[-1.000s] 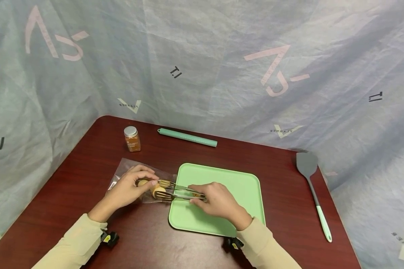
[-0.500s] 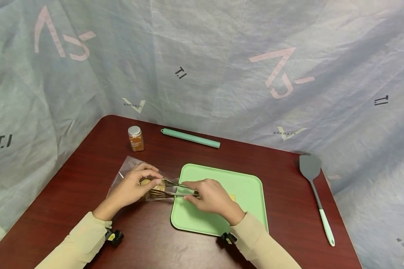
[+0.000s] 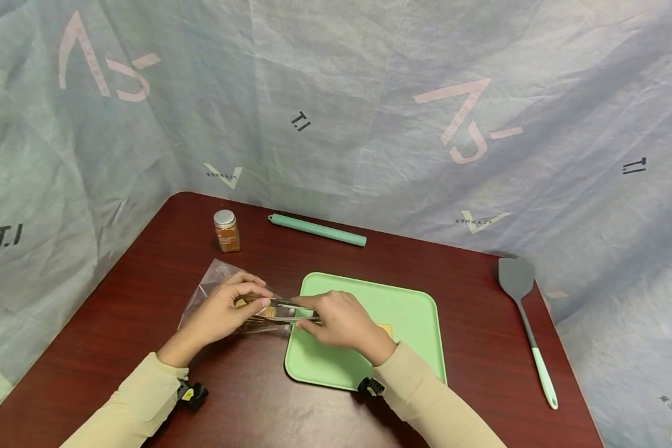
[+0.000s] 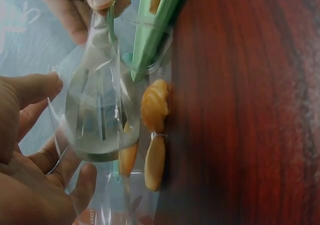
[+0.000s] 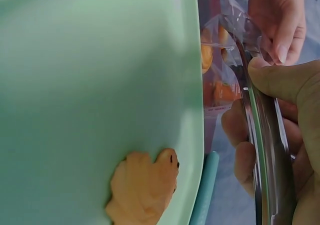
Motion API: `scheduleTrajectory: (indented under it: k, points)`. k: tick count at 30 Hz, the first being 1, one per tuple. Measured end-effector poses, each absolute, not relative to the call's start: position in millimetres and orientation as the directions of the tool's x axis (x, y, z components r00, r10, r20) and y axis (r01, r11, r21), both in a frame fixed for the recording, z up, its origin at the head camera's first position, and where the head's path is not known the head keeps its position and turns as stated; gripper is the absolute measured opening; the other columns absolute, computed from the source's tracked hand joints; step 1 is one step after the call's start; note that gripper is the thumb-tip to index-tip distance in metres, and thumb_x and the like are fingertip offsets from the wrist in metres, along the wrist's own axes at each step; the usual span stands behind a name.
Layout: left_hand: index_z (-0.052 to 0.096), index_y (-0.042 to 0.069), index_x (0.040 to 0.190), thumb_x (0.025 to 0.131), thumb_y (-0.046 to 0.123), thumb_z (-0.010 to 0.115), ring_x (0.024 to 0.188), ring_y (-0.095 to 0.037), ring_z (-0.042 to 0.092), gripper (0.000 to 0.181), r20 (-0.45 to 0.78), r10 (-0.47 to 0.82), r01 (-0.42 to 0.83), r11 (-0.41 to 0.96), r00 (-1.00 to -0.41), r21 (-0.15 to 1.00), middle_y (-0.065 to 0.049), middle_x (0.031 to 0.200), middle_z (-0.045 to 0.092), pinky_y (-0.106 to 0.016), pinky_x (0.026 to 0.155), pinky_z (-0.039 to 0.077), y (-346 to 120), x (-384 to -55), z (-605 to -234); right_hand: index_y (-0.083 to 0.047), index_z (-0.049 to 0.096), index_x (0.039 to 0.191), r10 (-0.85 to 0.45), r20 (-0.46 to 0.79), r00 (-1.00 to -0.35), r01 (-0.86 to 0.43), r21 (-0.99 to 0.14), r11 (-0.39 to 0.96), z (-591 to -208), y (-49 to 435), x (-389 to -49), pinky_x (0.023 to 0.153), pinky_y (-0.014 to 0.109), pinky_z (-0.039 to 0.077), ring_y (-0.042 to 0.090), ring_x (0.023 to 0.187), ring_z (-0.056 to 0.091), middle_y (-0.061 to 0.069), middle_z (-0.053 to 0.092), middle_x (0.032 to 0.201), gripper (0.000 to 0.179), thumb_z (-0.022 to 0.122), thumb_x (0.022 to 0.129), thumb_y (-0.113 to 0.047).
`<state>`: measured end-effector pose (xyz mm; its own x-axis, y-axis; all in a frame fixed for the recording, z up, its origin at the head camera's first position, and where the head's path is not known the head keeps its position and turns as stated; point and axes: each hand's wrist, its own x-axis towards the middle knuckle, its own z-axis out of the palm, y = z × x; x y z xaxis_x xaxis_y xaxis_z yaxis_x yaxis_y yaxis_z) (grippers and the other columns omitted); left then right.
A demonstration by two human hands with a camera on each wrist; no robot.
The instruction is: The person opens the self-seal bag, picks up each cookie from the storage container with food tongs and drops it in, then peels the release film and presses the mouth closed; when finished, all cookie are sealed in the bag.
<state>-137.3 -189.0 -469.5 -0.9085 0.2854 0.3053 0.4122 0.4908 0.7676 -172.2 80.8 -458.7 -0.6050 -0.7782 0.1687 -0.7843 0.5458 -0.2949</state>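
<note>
My right hand [image 3: 341,320] grips a pair of metal food tongs [image 5: 272,150], thumb on one arm and fingers round the other. In the left wrist view, their slotted heads [image 4: 97,120] are inside a clear plastic bag [image 3: 207,286]. My left hand [image 3: 224,308] holds the bag at its mouth, with the film edge between its spread fingers and thumb. Several golden-brown pastries [image 4: 155,105] lie in the bag below the tongs. Another pastry [image 5: 142,187] sits on the light green tray [image 3: 392,298], partly hidden by my right wrist in the head view.
Behind the bag stands a jar [image 3: 227,233] with a silver lid. A mint-green stick-shaped thing [image 3: 319,230] lies near the table's back edge. At the far right rests a grey spatula [image 3: 517,278] with a mint handle. A printed fabric curtain [image 3: 336,124] hangs behind the table.
My right hand has moved left, pushing the tongs farther into the bag and bringing their arms closer together. More of the pastry on the tray shows. My left hand keeps hold of the bag.
</note>
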Motion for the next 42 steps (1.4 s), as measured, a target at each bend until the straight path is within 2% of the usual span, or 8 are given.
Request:
scheduleTrajectory:
  k: [10,18,21,25,29,34,42]
  points:
    - [0.079,0.013,0.101,0.092,0.012,0.078,0.105,-0.020,0.056,0.009,0.358,0.286,0.457,0.487,-0.889,0.744,-0.003,0.113,0.063,-0.048,0.078,0.049,-188,-138,-471,-0.021,0.068,0.133,-0.790,0.144,-0.596,-0.792,-0.271,0.548,-453,69,-172,0.045,0.022,0.035,-0.001,0.047,0.038,-0.019,0.045,0.059,0.041,0.072,0.096,-0.039]
    - [0.079,0.012,0.101,0.093,0.014,0.078,0.106,-0.021,0.056,0.009,0.352,0.278,0.447,0.487,-0.894,0.750,-0.002,0.113,0.063,-0.050,0.080,0.048,-188,-139,-470,-0.021,0.069,0.133,-0.794,0.143,-0.591,-0.798,-0.245,0.551,-451,60,-174,0.045,0.022,0.035,0.001,0.049,0.041,-0.015,0.061,0.073,0.043,0.075,0.094,-0.039]
    - [0.079,0.012,0.101,0.093,0.014,0.078,0.106,-0.021,0.056,0.009,0.350,0.274,0.443,0.488,-0.896,0.752,-0.004,0.113,0.063,-0.050,0.080,0.048,-189,-138,-470,-0.021,0.069,0.133,-0.790,0.137,-0.597,-0.793,-0.249,0.556,-453,61,-174,0.044,0.022,0.034,0.000,0.048,0.040,-0.016,0.059,0.070,0.043,0.075,0.094,-0.040]
    - [0.079,0.014,0.102,0.093,0.014,0.077,0.107,-0.021,0.056,0.009,0.342,0.272,0.436,0.494,-0.899,0.752,-0.008,0.115,0.064,-0.051,0.079,0.048,-191,-137,-470,-0.022,0.068,0.135,-0.785,0.137,-0.605,-0.786,-0.264,0.559,-453,67,-171,0.043,0.022,0.034,-0.002,0.046,0.037,-0.018,0.048,0.059,0.043,0.073,0.095,-0.039]
    - [0.079,0.014,0.102,0.094,0.014,0.076,0.108,-0.022,0.057,0.009,0.327,0.270,0.421,0.492,-0.906,0.762,-0.009,0.116,0.064,-0.051,0.080,0.047,-192,-137,-470,-0.022,0.068,0.133,-0.771,0.161,-0.616,-0.778,-0.282,0.562,-451,85,-167,0.046,0.022,0.037,-0.008,0.051,0.043,-0.019,0.052,0.062,0.042,0.073,0.095,-0.037]
    - [0.078,0.012,0.103,0.095,0.015,0.075,0.108,-0.023,0.057,0.009,0.320,0.270,0.416,0.491,-0.908,0.766,-0.009,0.117,0.063,-0.050,0.080,0.047,-192,-138,-472,-0.020,0.070,0.130,-0.742,0.211,-0.636,-0.765,-0.294,0.573,-451,124,-161,0.049,0.023,0.040,-0.007,0.054,0.045,-0.016,0.061,0.070,0.040,0.076,0.094,-0.035]
    - [0.079,0.013,0.100,0.093,0.012,0.077,0.109,-0.021,0.057,0.008,0.376,0.275,0.465,0.487,-0.885,0.739,-0.008,0.113,0.065,-0.037,0.082,0.045,-194,-139,-478,-0.020,0.070,0.130,-0.634,0.204,-0.746,-0.661,-0.348,0.665,-450,202,-142,0.051,0.023,0.042,-0.008,0.066,0.056,-0.016,0.070,0.084,0.044,0.081,0.090,-0.033]
